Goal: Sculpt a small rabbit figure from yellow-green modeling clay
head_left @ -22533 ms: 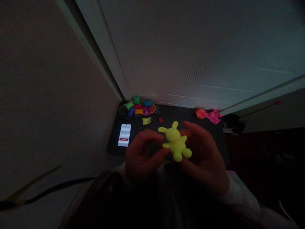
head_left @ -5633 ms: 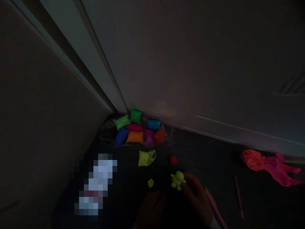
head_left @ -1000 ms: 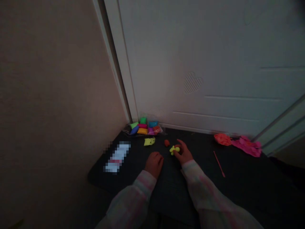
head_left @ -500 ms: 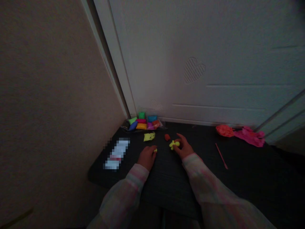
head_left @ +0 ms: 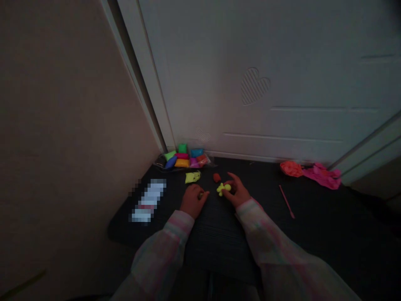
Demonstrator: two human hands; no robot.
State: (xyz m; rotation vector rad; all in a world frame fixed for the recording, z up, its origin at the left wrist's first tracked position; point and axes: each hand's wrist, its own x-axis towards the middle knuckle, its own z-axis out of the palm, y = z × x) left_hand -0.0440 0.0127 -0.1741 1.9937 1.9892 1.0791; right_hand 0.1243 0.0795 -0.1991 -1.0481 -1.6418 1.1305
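Note:
My right hand (head_left: 237,193) holds a small yellow clay figure (head_left: 224,189) between thumb and fingers, low over the dark table. The figure has a rounded end and several short stubs. My left hand (head_left: 192,201) is closed, its thumb and fingers curled round a small yellow clay piece (head_left: 200,195) that is mostly hidden. A red clay lump (head_left: 216,178) lies just beyond the figure. Behind my left hand rests an opened yellow packet (head_left: 192,177).
Several coloured clay packets (head_left: 182,162) lie in a clear bag by the white door (head_left: 206,83). A blurred-out pale sheet or screen (head_left: 148,201) is at left. On the right lie a pink stick tool (head_left: 286,202), an orange crumpled item (head_left: 291,169) and a pink one (head_left: 322,175).
The view has shifted slightly. My left fingers have curled differently, with the thumb reaching further right and the small yellow piece lying deeper inside. My right hand keeps its hold on the figure.

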